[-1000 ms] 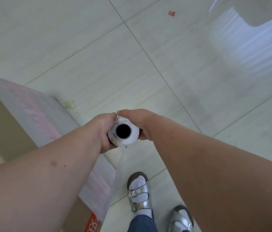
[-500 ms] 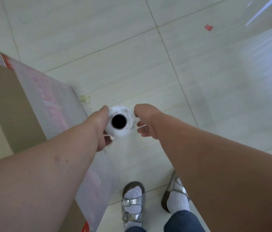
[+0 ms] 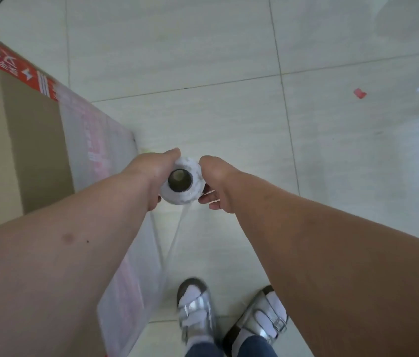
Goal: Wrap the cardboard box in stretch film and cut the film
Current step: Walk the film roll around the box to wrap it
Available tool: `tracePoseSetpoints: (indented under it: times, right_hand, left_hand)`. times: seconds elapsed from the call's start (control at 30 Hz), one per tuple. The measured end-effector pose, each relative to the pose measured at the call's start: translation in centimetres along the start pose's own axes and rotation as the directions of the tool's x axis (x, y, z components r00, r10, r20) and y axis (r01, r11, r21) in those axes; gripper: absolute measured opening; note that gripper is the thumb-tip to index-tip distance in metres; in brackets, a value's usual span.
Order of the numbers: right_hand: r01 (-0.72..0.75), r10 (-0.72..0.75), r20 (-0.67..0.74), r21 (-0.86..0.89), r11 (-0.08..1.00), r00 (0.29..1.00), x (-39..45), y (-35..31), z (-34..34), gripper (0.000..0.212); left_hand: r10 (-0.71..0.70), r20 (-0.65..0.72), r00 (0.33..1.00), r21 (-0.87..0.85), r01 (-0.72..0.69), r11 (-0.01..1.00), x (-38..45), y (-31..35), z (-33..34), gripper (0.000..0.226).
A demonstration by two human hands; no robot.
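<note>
Both hands bracket the upright stretch-film roll (image 3: 182, 180): left hand (image 3: 151, 173) curled round its side, right hand (image 3: 216, 181) loosely curled beside it, contact unclear. Film (image 3: 175, 235) trails toward 6 o'clock; the part-wrapped cardboard box (image 3: 20, 150) stands at 9 o'clock. Wrapping appears midway; the next move probably needs taut film carried round the corner. Red tape (image 3: 2, 65) bears unreadable characters.

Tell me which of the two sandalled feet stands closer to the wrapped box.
The foot on the left of the picture, right beside the film-covered cardboard box; the other sandalled foot stands farther out on the tile.
</note>
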State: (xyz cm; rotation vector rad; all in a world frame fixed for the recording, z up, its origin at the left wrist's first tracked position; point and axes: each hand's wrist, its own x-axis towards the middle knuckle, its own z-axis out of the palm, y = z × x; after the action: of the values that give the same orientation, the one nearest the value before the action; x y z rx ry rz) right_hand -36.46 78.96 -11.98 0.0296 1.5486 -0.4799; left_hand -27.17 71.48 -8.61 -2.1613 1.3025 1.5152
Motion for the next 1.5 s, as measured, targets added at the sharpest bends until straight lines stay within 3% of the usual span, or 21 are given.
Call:
tracePoseSetpoints:
  times: [0.1, 0.17, 0.3, 0.37, 0.43, 0.57, 0.67, 0.77, 0.83, 0.9, 1.0, 1.1, 1.27, 1.4, 1.5]
  right_hand:
    - [-0.004, 0.006, -0.041, 0.049, 0.999, 0.999, 1.0, -1.5, -0.2, 0.041]
    - [-0.036, 0.038, -0.054, 0.045, 0.998, 0.998, 1.3, -2.7, -0.4, 0.041]
    - [-0.024, 0.022, -0.013, -0.115, 0.993, 1.0, 1.9, -5.3, -0.3, 0.051]
    - [-0.01, 0.015, 0.029, -0.185, 0.983, 0.999, 2.1, -6.5, 0.1, 0.053]
    - [-0.02, 0.028, 0.06, -0.14, 0.99, 0.998, 2.3, -7.6, 0.4, 0.044]
    - [-0.055, 0.065, 0.107, -0.094, 0.994, 0.992, 2.7, -10.0, 0.8, 0.038]
    - [-0.065, 0.079, 0.096, -0.139, 0.988, 0.992, 2.8, -12.2, 1.5, 0.04]
    - [-0.053, 0.056, 0.017, -0.13, 0.99, 0.998, 3.1, -13.9, 1.5, 0.038]
    - [-0.042, 0.032, -0.064, -0.154, 0.987, 0.997, 3.4, -14.8, 1.1, 0.03]
    - [-0.034, 0.014, -0.105, -0.191, 0.981, 0.994, 4.0, -15.8, 1.1, 0.024]
    - [-0.041, 0.025, -0.077, -0.205, 0.978, 0.997, 4.6, -16.8, 1.8, 0.032]
    - [-0.055, 0.049, -0.029, -0.279, 0.959, 0.998, 5.2, -17.2, 2.2, 0.049]
    - [-0.094, 0.108, 0.046, -0.246, 0.965, 0.993, 5.6, -18.8, 1.7, 0.031]
    - [-0.043, 0.055, 0.047, -0.226, 0.973, 0.997, 6.1, -20.4, 1.1, 0.025]
    - [-0.022, 0.025, 0.006, -0.256, 0.966, 1.0, 6.8, -22.2, 0.9, 0.024]
  left_hand:
    - [0.039, -0.048, 0.998, -0.097, -0.043, 0.994, 1.2, 0.6, -0.4, 0.027]
    - [-0.044, -0.045, 0.998, -0.227, 0.033, 0.973, 2.2, 0.5, -0.8, 0.03]
    - [-0.297, 0.201, 0.934, -0.305, 0.347, 0.887, 4.1, 0.9, -1.1, 0.049]
    - [-0.323, 0.332, 0.886, -0.326, 0.429, 0.842, 4.6, 1.8, -1.3, 0.048]
    - [-0.31, 0.371, 0.876, -0.36, 0.443, 0.821, 4.5, 3.2, -1.9, 0.043]
    - [-0.272, 0.334, 0.902, -0.345, 0.386, 0.856, 4.6, 6.5, -3.7, 0.035]
    - [-0.128, 0.178, 0.976, -0.164, 0.157, 0.974, 5.7, 7.9, -4.9, 0.033]
    - [-0.001, 0.067, 0.998, -0.129, 0.01, 0.992, 7.7, 8.9, -6.3, 0.033]
    - [-0.015, 0.031, 0.999, -0.219, 0.021, 0.975, 9.0, 9.0, -7.1, 0.029]
    - [-0.11, 0.061, 0.992, -0.271, 0.122, 0.955, 9.6, 8.6, -7.4, 0.036]
    - [-0.27, 0.257, 0.928, -0.296, 0.342, 0.892, 9.5, 8.2, -7.3, 0.065]
    - [-0.287, 0.337, 0.897, -0.337, 0.4, 0.853, 9.1, 9.2, -7.1, 0.047]
    - [-0.264, 0.266, 0.927, -0.398, 0.355, 0.846, 8.8, 11.6, -7.7, 0.025]
    - [-0.132, 0.09, 0.987, -0.33, 0.154, 0.931, 9.0, 13.5, -7.9, 0.019]
    - [-0.099, 0.006, 0.995, -0.368, 0.095, 0.925, 10.1, 14.0, -8.5, 0.022]
